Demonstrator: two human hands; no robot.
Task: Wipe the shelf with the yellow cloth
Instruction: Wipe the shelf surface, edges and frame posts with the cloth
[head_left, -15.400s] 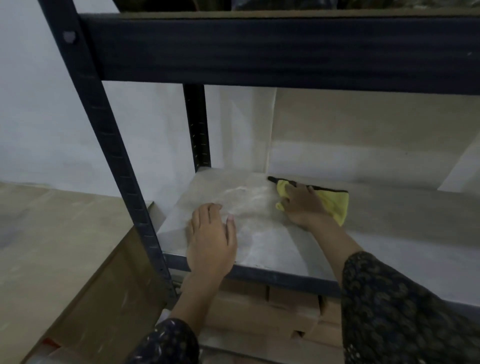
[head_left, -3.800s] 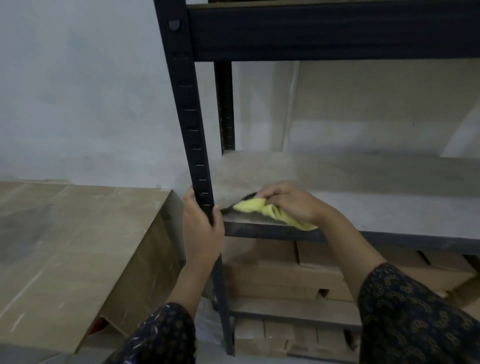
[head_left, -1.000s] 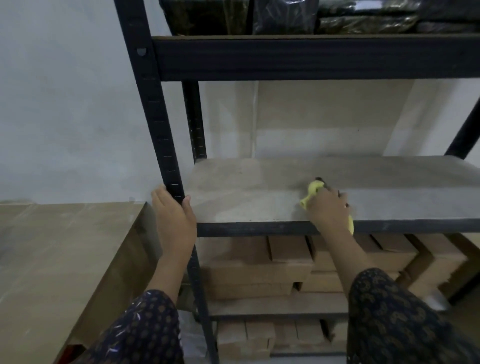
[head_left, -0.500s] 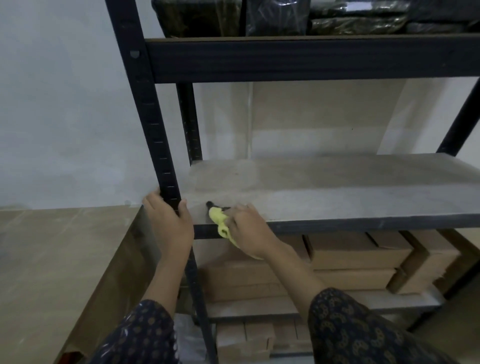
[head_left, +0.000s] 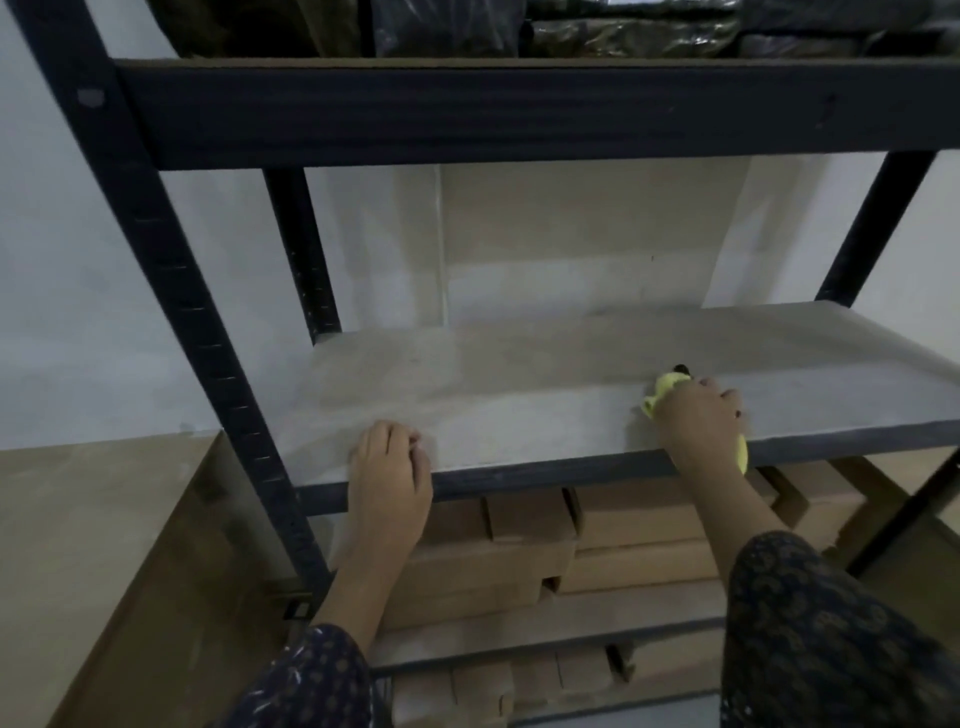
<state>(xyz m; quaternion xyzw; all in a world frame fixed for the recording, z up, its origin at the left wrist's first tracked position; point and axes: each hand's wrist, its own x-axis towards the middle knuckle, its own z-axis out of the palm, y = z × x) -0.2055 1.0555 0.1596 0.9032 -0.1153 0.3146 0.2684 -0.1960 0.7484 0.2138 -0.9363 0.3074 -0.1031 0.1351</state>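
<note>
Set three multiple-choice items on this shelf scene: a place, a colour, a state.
1. Where is the yellow cloth?
A. on the floor.
B. on the grey shelf, under the right hand.
C. in a bucket.

2. What colour is the rack frame?
A. black.
B. white.
C. red.

3. What is the left hand doing?
A. gripping the cloth.
B. lifting a box.
C. resting on the shelf's front edge, holding nothing.

Answers:
1 B: yellow shows from beneath that hand.
2 A: posts and beams are all dark.
3 C: it lies across the edge with nothing in it.
</note>
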